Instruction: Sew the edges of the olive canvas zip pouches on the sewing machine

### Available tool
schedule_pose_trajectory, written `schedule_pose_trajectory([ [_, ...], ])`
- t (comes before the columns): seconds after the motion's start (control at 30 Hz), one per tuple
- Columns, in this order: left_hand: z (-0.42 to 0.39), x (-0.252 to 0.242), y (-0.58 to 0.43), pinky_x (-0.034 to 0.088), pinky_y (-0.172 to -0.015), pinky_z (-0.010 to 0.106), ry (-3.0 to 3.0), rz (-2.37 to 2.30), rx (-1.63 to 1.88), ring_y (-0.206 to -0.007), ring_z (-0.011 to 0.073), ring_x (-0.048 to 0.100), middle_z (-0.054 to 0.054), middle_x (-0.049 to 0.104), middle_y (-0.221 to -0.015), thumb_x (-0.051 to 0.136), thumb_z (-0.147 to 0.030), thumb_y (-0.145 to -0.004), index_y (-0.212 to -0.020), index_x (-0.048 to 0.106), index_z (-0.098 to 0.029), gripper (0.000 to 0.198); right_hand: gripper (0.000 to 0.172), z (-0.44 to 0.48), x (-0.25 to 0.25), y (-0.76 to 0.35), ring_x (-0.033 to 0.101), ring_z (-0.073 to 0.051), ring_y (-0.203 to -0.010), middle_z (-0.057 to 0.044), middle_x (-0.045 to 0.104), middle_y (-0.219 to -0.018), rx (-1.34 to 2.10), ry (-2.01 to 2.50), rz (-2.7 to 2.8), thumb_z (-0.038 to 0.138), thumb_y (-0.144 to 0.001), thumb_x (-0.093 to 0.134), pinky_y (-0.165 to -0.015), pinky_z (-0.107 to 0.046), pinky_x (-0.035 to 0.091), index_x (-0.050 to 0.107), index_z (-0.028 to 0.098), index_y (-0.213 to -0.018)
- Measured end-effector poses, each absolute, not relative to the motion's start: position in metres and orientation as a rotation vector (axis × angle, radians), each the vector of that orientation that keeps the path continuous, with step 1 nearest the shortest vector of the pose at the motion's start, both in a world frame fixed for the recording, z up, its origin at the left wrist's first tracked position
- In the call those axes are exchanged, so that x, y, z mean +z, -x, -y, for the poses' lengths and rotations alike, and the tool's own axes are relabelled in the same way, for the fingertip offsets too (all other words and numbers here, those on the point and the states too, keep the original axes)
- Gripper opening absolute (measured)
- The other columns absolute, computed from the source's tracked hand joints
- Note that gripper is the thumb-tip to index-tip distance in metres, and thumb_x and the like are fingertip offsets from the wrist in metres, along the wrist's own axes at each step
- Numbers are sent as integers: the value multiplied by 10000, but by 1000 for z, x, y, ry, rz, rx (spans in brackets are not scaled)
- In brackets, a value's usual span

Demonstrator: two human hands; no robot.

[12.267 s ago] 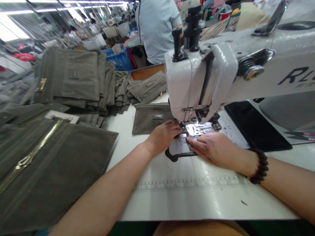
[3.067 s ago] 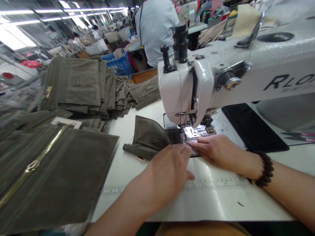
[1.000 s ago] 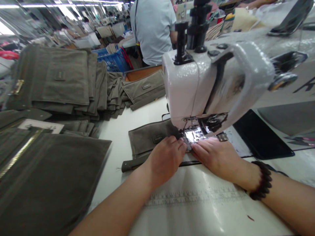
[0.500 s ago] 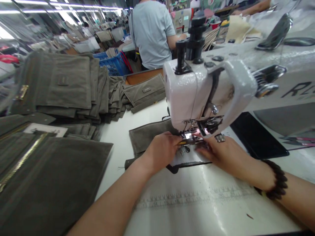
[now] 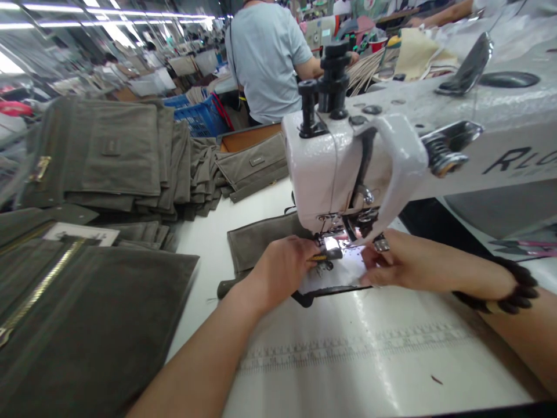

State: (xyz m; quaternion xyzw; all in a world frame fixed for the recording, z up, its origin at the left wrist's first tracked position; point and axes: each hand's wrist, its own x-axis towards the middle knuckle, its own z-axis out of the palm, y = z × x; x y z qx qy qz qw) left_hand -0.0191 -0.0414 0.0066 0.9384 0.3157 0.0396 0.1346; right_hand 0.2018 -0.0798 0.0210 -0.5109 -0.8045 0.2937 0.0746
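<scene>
Holding the edge of a dark pouch (image 5: 256, 238) at a sewing machine (image 5: 310, 177), a worker's left hand (image 5: 281, 268) had its thumb and fingers closed on the cloth, with a short zipper end (image 5: 319, 257) poking out past the fingertips. The right hand (image 5: 391, 261) had just changed place — half a second earlier it was at that same zipper end, and now it stood off to the right, over the metal plate (image 5: 333, 283). Its fingers were curled, with a small gap to the thumb; whether they pinched a thread could not be told. That left the pouch to the left hand alone, its edge apparently no longer guided from both sides. The rest of the pouch lay on the white table (image 5: 304, 386), partly hidden behind the hand and the machine. Farther left rose a stack of similar pouches (image 5: 119, 154) — beyond it, a co-worker (image 5: 266, 64) in a pale shirt.
</scene>
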Motion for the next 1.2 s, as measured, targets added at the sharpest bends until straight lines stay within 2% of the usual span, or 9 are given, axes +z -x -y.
schedule_pose_trajectory([
  [0.1,48,1,19,411,-896,276,-2998,-712,42,-997,170,545,62,617,-1060,499,-94,-801,-1004,586,-108,222,228,84,25,-205,513,-90,-528,21,587,-607,813,1381,2585,335,-766,593,-474,-193,339,627,185,-934],
  [0.2,51,-1,19,432,-856,275,-3063,-736,31,-949,170,547,45,616,-1012,500,-117,-805,-974,587,-133,191,239,90,14,-196,559,-128,-602,-20,625,-688,236,1280,2595,304,-825,520,-536,-231,364,613,180,-1007],
  [0.27,51,-1,19,444,-823,285,-3078,-745,21,-901,172,552,41,615,-963,491,-131,-813,-946,586,-142,164,240,94,2,-187,564,-147,-614,-49,633,-726,-94,1220,2572,283,-862,454,-537,-258,362,621,150,-972],
  [0.37,51,-1,19,439,-816,289,-3119,-687,18,-871,172,549,44,610,-919,492,-108,-799,-917,586,-131,152,288,95,-10,-178,553,-143,-608,-50,631,-757,-285,1114,2603,193,-893,355,-526,-272,346,635,137,-855],
  [0.6,50,2,17,427,-823,276,-3121,-665,37,-857,173,544,41,611,-885,513,-93,-778,-891,597,-121,144,408,94,-8,-173,509,-122,-596,-49,586,-703,-358,1026,2651,82,-895,233,-519,-262,315,630,116,-805],
  [0.83,48,4,15,415,-852,268,-3065,-707,0,-915,164,537,48,616,-937,482,-97,-809,-879,587,-132,131,341,93,-9,-172,488,-114,-567,-35,579,-720,-185,1113,2623,105,-881,294,-483,-255,299,618,139,-778],
  [1.03,47,3,15,404,-871,288,-3059,-697,16,-990,166,522,50,616,-998,449,-89,-818,-937,567,-148,178,273,92,-10,-172,463,-109,-510,-21,608,-751,-213,1211,2595,125,-862,348,-422,-263,252,619,148,-837],
  [1.2,42,1,14,402,-881,306,-3062,-705,53,-1032,179,507,58,614,-1007,444,-87,-815,-980,558,-144,209,208,88,-15,-173,547,-125,-580,-29,643,-816,-261,1280,2601,121,-825,426,-472,-251,346,622,166,-877],
])
